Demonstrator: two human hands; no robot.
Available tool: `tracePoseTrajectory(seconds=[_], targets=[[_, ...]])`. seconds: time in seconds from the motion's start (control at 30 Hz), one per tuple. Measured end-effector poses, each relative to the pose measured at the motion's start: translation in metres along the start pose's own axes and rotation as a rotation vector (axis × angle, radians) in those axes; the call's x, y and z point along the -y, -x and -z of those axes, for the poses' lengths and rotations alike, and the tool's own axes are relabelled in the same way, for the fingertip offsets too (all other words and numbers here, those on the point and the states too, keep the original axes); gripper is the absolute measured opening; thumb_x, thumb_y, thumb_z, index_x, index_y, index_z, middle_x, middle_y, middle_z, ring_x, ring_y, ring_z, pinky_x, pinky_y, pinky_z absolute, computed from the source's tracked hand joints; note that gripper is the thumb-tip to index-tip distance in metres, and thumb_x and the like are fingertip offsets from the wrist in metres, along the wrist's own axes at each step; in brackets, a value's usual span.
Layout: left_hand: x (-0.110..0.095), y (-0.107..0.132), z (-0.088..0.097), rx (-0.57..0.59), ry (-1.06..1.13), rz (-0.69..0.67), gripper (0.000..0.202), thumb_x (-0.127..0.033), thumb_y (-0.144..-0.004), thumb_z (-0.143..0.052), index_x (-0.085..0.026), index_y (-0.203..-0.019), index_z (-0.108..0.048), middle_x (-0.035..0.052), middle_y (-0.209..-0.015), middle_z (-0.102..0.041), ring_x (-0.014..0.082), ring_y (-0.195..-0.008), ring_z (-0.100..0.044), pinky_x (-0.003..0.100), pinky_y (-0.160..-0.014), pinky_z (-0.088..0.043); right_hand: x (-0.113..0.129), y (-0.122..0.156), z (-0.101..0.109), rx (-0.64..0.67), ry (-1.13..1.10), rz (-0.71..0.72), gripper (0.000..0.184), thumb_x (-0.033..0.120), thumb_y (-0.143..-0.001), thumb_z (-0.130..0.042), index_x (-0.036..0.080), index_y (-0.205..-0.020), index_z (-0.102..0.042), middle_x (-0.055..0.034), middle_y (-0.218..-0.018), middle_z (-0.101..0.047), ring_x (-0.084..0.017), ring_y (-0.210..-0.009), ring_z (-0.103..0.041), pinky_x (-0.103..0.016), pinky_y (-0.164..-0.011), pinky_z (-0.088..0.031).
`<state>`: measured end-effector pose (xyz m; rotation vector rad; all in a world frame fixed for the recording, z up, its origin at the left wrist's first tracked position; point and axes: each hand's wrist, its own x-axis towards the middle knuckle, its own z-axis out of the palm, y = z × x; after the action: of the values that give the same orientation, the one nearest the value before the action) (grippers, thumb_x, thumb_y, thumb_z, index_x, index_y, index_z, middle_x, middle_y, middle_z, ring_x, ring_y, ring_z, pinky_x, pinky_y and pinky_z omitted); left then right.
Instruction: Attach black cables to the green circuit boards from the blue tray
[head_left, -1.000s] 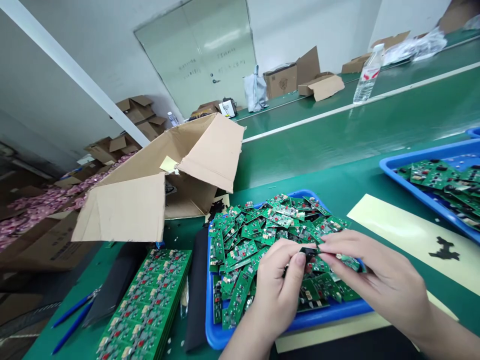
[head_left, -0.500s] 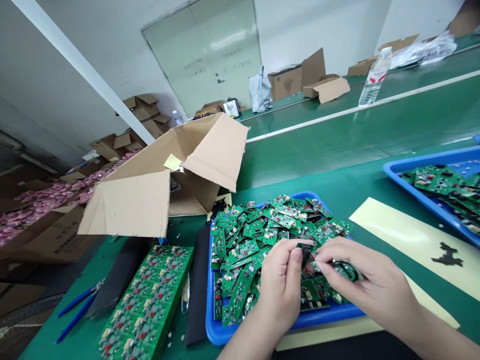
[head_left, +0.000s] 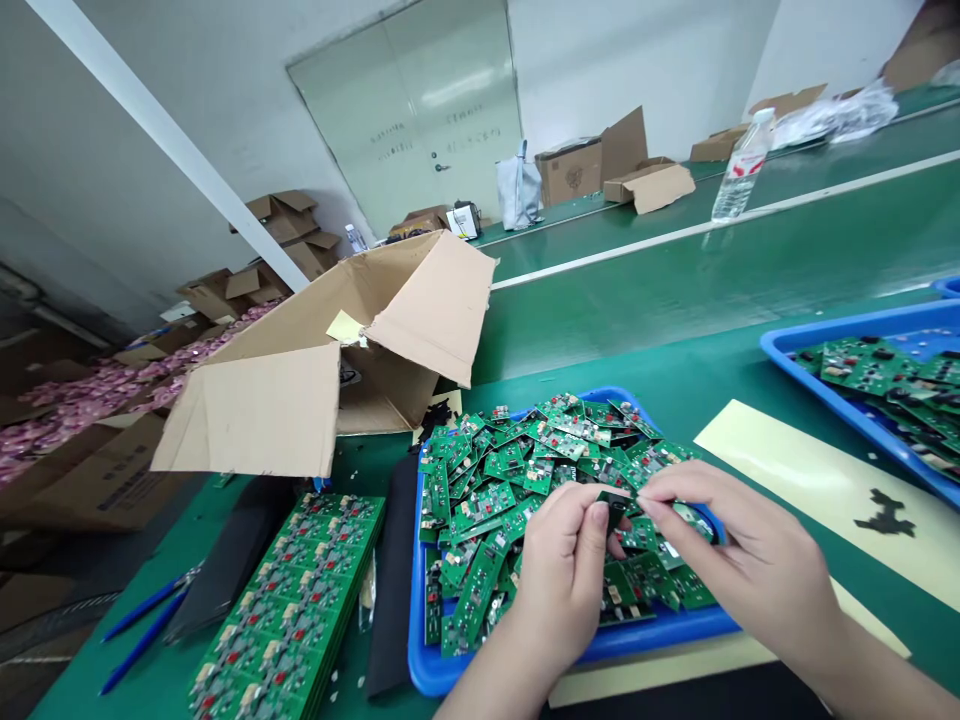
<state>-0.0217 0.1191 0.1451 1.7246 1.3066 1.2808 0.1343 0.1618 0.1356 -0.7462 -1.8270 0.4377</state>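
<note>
Small black part (head_left: 616, 503) pinched between left hand (head_left: 564, 570) and right hand (head_left: 750, 560), both clamped on it, above blue tray (head_left: 570, 655) of loose circuit boards (head_left: 517, 470). Step in hand: seemingly fitting or separating the part (exact contact hidden by fingers). Next move likely calling for steady, precise fingertip grip.

Small black part (head_left: 616, 505) mostly hidden btwn fingertips of left hand (head_left: 564, 575) & right hand (head_left: 739, 565); second blue tray (head_left: 832, 385) right of it cut off by frame edge.

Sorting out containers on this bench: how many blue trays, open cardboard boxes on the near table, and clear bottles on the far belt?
Blue trays: 2
Open cardboard box, near table: 1
Clear bottle, far belt: 1
Total: 4
</note>
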Motion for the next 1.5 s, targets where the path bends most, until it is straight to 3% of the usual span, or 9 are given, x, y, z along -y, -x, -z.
tracePoseTrajectory(seconds=[0.27,0.4,0.53,0.67,0.77,0.87,1.03,1.3,1.5], targets=[[-0.006,-0.005,0.009,0.27,0.084,0.233,0.033,-0.032,-0.1,-0.035,-0.018,-0.077,-0.054,-0.0012,-0.066,-0.054,0.0112,-0.057,-0.051,0.023,-0.06,-0.041,-0.017,0.007,-0.003,0.021,0.081,0.231,0.019,0.003,-0.088,-0.051,0.02,-0.092,-0.06,-0.0041,-0.086,-0.066,-0.017,-0.082,-0.066,-0.037,-0.088,-0.056],[-0.008,-0.005,0.013,0.308,0.159,0.251,0.033,-0.032,-0.099,-0.036,-0.018,-0.076,-0.055,-0.001,-0.068,-0.054,0.0113,-0.058,-0.051,0.023,-0.06,-0.042,-0.021,0.005,0.001,0.064,0.09,0.31,0.026,-0.001,-0.086,-0.051,0.021,-0.096,-0.062,-0.0069,-0.098,-0.063,-0.018,-0.092,-0.065,-0.035,-0.086,-0.057],[-0.006,-0.005,0.014,0.239,0.018,0.112,0.034,-0.028,-0.099,-0.038,-0.018,-0.085,-0.067,0.0009,-0.068,-0.058,0.0147,-0.064,-0.054,0.026,-0.065,-0.046,-0.019,0.005,0.004,0.115,0.045,0.261,0.031,0.002,-0.087,-0.052,0.023,-0.106,-0.063,-0.0117,-0.124,-0.053,-0.019,-0.093,-0.067,-0.036,-0.084,-0.058],[-0.001,-0.005,0.014,0.16,-0.175,0.025,0.032,-0.024,-0.098,-0.043,-0.019,-0.117,-0.068,0.0054,-0.08,-0.063,0.0189,-0.077,-0.059,0.031,-0.074,-0.051,-0.016,0.008,0.004,0.063,-0.08,0.125,0.05,0.008,-0.092,-0.047,0.032,-0.136,-0.051,-0.0097,-0.134,-0.051,-0.024,-0.113,-0.062,-0.042,-0.096,-0.053],[0.004,-0.003,0.012,0.182,-0.233,-0.035,0.034,-0.022,-0.095,-0.05,-0.019,-0.127,-0.063,0.0102,-0.099,-0.064,0.0218,-0.093,-0.061,0.035,-0.083,-0.053,-0.019,0.01,0.007,0.078,-0.127,-0.036,0.05,0.023,-0.097,-0.048,0.031,-0.146,-0.039,-0.008,-0.127,-0.06,-0.021,-0.111,-0.064,-0.036,-0.097,-0.053],[0.01,-0.001,0.01,0.115,-0.254,-0.111,0.034,-0.022,-0.093,-0.056,-0.015,-0.126,-0.062,0.0125,-0.104,-0.064,0.0234,-0.098,-0.061,0.038,-0.087,-0.053,-0.024,0.01,0.011,0.151,-0.101,-0.14,0.034,0.036,-0.095,-0.055,0.027,-0.128,-0.059,-0.0056,-0.103,-0.072,-0.021,-0.097,-0.07,-0.028,-0.082,-0.059],[0.017,-0.001,0.01,-0.044,-0.292,-0.201,0.034,-0.019,-0.091,-0.059,-0.013,-0.124,-0.059,0.0141,-0.107,-0.064,0.0241,-0.1,-0.062,0.038,-0.087,-0.054,-0.026,0.007,0.009,0.093,0.029,-0.077,0.013,0.034,-0.09,-0.063,0.026,-0.093,-0.073,-0.005,-0.09,-0.075,-0.023,-0.086,-0.072,-0.033,-0.077,-0.062],[0.013,-0.003,0.009,-0.17,-0.229,-0.246,0.028,-0.02,-0.088,-0.065,-0.019,-0.115,-0.062,0.0095,-0.099,-0.067,0.0211,-0.089,-0.064,0.034,-0.079,-0.057,-0.013,-0.001,0.006,0.053,0.063,0.272,0.033,0.001,-0.083,-0.06,0.024,-0.105,-0.069,0.0008,-0.075,-0.068,-0.013,-0.065,-0.066,-0.04,-0.09,-0.056],[0.017,-0.003,0.011,-0.21,-0.219,-0.262,0.034,-0.021,-0.088,-0.065,-0.021,-0.122,-0.061,0.0087,-0.098,-0.068,0.0206,-0.089,-0.065,0.034,-0.077,-0.057,-0.016,0.002,0.004,0.14,0.171,0.35,0.036,0.002,-0.085,-0.059,0.025,-0.111,-0.066,0.0009,-0.076,-0.068,-0.014,-0.068,-0.067,-0.044,-0.097,-0.052]])
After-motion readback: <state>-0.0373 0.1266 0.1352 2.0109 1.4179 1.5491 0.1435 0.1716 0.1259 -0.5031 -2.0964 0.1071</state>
